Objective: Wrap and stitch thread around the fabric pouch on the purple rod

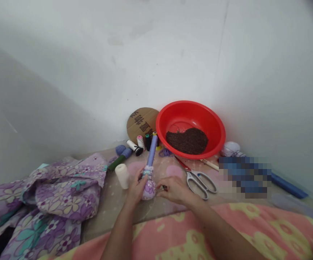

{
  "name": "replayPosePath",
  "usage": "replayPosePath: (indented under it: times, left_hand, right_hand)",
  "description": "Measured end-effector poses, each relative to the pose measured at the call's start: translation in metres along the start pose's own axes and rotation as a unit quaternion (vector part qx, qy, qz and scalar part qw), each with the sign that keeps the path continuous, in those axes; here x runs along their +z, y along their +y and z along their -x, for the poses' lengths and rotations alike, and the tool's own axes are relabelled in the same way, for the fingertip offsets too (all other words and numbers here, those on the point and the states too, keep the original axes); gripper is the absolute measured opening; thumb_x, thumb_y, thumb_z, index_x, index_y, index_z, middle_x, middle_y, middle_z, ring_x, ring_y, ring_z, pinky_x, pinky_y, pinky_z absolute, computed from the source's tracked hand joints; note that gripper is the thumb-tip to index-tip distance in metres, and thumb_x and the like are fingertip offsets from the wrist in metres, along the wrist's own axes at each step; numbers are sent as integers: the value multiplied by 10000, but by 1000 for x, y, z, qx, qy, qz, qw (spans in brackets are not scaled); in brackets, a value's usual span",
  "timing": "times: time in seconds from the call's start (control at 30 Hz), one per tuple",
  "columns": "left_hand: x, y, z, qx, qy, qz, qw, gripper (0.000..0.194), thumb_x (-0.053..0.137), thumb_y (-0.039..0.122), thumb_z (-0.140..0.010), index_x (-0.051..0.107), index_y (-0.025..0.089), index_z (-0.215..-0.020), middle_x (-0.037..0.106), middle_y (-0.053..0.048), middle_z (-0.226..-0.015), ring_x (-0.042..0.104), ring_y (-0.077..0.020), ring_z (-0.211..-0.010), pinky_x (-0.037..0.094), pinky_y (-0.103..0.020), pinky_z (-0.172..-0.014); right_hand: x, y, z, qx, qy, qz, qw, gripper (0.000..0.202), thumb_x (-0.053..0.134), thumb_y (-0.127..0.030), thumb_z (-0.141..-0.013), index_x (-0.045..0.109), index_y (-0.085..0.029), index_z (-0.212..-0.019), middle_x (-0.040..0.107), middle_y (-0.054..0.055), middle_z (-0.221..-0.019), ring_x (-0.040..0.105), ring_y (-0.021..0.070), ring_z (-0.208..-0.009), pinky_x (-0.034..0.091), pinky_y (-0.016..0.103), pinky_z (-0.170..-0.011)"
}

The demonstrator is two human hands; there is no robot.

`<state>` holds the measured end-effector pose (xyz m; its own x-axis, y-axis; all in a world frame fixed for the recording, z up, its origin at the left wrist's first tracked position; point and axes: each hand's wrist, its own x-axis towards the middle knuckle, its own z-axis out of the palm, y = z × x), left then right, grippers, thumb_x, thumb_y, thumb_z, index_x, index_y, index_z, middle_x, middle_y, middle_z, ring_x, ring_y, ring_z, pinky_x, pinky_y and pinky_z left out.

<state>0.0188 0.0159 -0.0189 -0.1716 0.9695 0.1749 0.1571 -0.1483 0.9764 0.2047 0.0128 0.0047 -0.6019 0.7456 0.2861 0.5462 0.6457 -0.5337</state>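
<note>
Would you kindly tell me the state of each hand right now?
Left hand: holding the padded stick.
Right hand: partly curled beside it; whether it holds anything cannot be told.

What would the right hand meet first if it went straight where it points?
For the right hand, probably the round floral bundle just beside it; depth makes the exact gap hard to tell.

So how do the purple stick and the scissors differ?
The purple stick is held by the left hand; the scissors lie on the table. The stick has a flowered ball at its near end; the scissors have looped handles. The stick's shaft is purple; the scissors are grey and red.
</note>
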Motion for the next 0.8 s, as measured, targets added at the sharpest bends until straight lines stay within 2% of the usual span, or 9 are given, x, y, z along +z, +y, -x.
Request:
replayPosePath:
  times: [0.1,0.2,0.33,0.4,0.5,0.6,0.7,0.8]
  left_hand:
    - [-1,4,0,-20,8,30,999,541,619,388,-652,526,147,-1126,636,-75,-900,586,-171,-750,454,-265,-652]
    - [-2,7,-1,-44,13,64,997,594,650,391,-607,519,128,-1123,632,-65,-845,581,-158,-699,453,-255,-613]
    - [-3,6,-2,-65,13,99,993,658,667,405,-573,501,115,-1139,628,-56,-801,573,-149,-651,452,-255,-584]
    - [-4,6,-3,-68,20,100,992,668,671,418,-556,512,121,-1132,628,-52,-797,576,-152,-653,451,-255,-587]
    - [-4,8,-2,-66,30,88,993,657,676,416,-539,535,121,-1109,631,-49,-784,579,-158,-665,449,-252,-592]
    - [-4,10,-1,-65,33,86,994,649,672,403,-541,538,113,-1106,636,-50,-774,578,-158,-657,449,-250,-584]
    - [-4,11,-1,-63,38,89,993,630,668,398,-547,544,115,-1097,643,-60,-805,580,-158,-664,454,-252,-589]
    - [-4,10,-2,-59,40,87,994,604,667,401,-553,560,128,-1081,651,-69,-829,586,-165,-677,458,-257,-593]
  right_hand:
    - [4,-8,1,6,-7,81,997,267,630,-356,-678,630,-216,-905,668,27,-806,598,179,-720,378,242,-611]
    - [9,-9,-1,-18,11,135,991,276,618,-321,-699,592,-181,-935,654,57,-862,595,207,-774,384,262,-629]
    - [17,-3,-4,-64,47,153,985,118,522,-218,-775,619,-172,-826,641,50,-786,579,176,-732,381,250,-616]
    - [20,1,-5,-79,59,135,986,171,473,-193,-805,641,-179,-775,636,47,-746,567,154,-698,376,238,-605]
    - [22,7,-5,-77,70,31,994,201,468,-203,-816,665,-187,-784,637,36,-721,558,128,-677,380,221,-615]
    - [22,10,-6,-43,46,-142,988,164,519,-228,-782,668,-167,-753,627,16,-670,542,106,-624,387,201,-593]
    - [21,12,-7,-10,-19,-301,954,126,574,-228,-716,653,-141,-667,584,-9,-587,489,83,-537,366,183,-519]
    - [20,13,-7,11,-74,-386,919,113,606,-238,-670,651,-135,-655,542,-30,-548,425,58,-480,333,168,-464]
